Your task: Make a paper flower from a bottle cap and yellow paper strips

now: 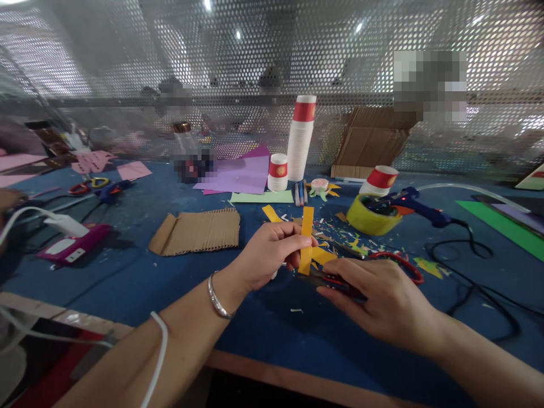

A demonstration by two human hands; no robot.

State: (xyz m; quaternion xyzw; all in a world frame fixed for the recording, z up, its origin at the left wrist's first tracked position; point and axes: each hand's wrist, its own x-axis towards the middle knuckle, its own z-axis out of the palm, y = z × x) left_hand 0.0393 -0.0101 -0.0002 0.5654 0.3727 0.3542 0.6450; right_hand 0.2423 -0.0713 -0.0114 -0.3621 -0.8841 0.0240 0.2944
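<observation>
My left hand [272,249] pinches a strip of yellow paper [306,241] upright over the blue table [127,272]. A second yellow strip crosses it low down. My right hand [378,303] lies just right of the strip, fingers closed on red-handled scissors [397,262] whose dark blades reach toward the paper. A silver bracelet [217,297] is on my left wrist. Small paper scraps [348,235] are scattered behind the hands.
A corrugated cardboard piece [198,230] lies to the left. Behind stand a stack of paper cups [301,139], a single cup [278,171], yellow tape roll [369,214], blue glue gun [414,203] with its black cord [471,266], purple paper [242,173], and a pink device [74,245].
</observation>
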